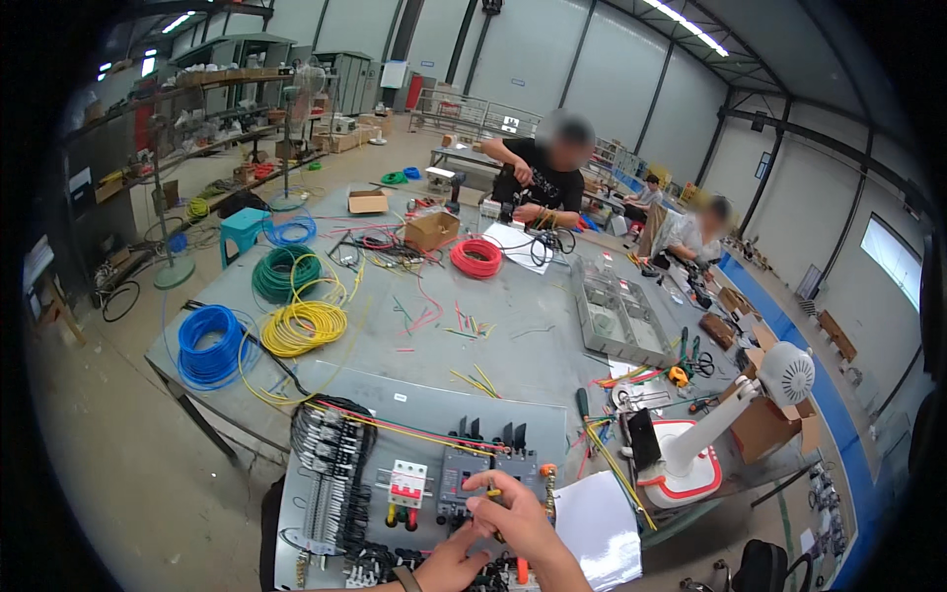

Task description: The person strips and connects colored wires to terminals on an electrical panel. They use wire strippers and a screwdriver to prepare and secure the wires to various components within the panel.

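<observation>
In front of me lies a metal mounting panel (533, 414) with electrical parts on it. My right hand (521, 518) is over the dark circuit breakers, its thumb and fingers curled round a small yellow-and-dark piece (494, 492) whose kind I cannot make out. Just below and to the left, my left hand (456, 564) rests low on the panel with fingertips drawn together; what they hold, if anything, is hidden. Left of the hands sits a white breaker with red switches (407, 481). A dark breaker (462, 474) is partly covered by my right hand. Black wires and terminal blocks (326, 474) run down the panel's left side.
Blue (209, 345), green (286, 273), yellow (304, 328) and red wire coils (475, 258) lie on the table. A grey compartment box (621, 314), a white fan (691, 459) and white paper (600, 528) are to the right. A person (552, 178) works across the table.
</observation>
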The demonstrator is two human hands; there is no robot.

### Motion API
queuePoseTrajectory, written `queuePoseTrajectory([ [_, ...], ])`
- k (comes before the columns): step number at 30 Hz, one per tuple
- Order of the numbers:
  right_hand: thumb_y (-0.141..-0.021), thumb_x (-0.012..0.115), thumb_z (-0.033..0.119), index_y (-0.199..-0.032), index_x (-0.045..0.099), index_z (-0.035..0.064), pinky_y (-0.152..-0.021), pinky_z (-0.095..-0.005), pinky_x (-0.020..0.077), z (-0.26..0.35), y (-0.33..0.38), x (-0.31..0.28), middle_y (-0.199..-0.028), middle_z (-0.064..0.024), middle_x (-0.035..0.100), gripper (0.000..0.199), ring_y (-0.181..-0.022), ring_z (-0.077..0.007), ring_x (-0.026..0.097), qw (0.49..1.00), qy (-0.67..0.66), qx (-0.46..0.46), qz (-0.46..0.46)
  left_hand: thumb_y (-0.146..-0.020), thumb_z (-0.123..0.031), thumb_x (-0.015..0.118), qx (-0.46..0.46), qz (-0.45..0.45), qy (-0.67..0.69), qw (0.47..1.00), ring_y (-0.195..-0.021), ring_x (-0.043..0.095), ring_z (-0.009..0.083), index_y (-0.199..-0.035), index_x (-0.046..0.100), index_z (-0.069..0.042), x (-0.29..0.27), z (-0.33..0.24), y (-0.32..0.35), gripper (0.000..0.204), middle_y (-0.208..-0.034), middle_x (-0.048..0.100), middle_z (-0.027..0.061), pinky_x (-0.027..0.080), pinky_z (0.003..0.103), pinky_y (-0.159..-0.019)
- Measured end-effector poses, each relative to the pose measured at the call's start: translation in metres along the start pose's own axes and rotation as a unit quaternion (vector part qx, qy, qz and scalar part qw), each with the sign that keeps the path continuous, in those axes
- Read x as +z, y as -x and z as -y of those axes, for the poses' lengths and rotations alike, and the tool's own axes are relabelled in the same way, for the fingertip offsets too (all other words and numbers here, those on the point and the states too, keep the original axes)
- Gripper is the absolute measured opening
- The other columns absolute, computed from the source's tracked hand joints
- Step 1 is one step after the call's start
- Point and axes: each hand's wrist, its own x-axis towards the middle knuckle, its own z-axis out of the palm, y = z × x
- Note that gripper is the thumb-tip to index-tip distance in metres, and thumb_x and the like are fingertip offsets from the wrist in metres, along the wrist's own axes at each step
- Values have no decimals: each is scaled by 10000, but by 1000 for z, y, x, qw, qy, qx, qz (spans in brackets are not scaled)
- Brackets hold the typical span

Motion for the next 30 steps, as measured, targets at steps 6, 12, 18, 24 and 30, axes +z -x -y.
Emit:
queuePoseTrajectory([
  [6, -977, 685, 156, -1171, 647, 27, -615, -248, 440, -2, 0, 3, -812, 19, 600, 236, -684, -55, 544, 996, 83, -11, -32, -1010, -198, 611, -54, 61, 35, 996, -1415, 458, 297, -1512, 422, -17, -5, -8, 0, 566, -1501, 494, 201, 359, 414, -1160],
  [12, -1008, 643, 166, -1140, 660, 33, -623, -241, 445, 2, -3, 7, -844, 18, 612, 188, -706, -56, 548, 995, 82, -22, -54, -1007, -185, 616, -8, 43, -2, 999, -1353, 502, 290, -1476, 459, -14, -5, -12, -1, 523, -1482, 499, 194, 403, 401, -1112],
  [18, -1003, 655, 186, -1123, 678, 24, -768, -274, 493, -1, -4, 16, -957, -25, 681, 203, -838, -89, 592, 984, 155, -61, -65, -1024, -184, 609, -113, 69, 72, 989, -1096, 606, 196, -1442, 485, -31, -10, -18, -4, 462, -1347, 584, 145, 495, 355, -927],
  [24, -998, 661, 203, -1128, 678, 10, -870, -305, 499, 3, 0, 15, -1027, -54, 703, 233, -944, -144, 622, 986, 154, -28, -63, -1035, -194, 601, -64, 54, 31, 996, -1105, 604, 188, -1445, 479, -24, -8, -10, -2, 460, -1301, 616, 140, 496, 360, -911],
  [30, -1003, 654, 169, -1154, 675, 21, -787, -284, 529, 0, -2, -1, -977, -23, 707, 212, -857, -104, 659, 974, 215, -55, 44, -1036, -207, 592, -35, 46, 54, 997, -1148, 637, 239, -1409, 497, 17, -4, 10, -4, 445, -1328, 615, 181, 513, 411, -901],
])
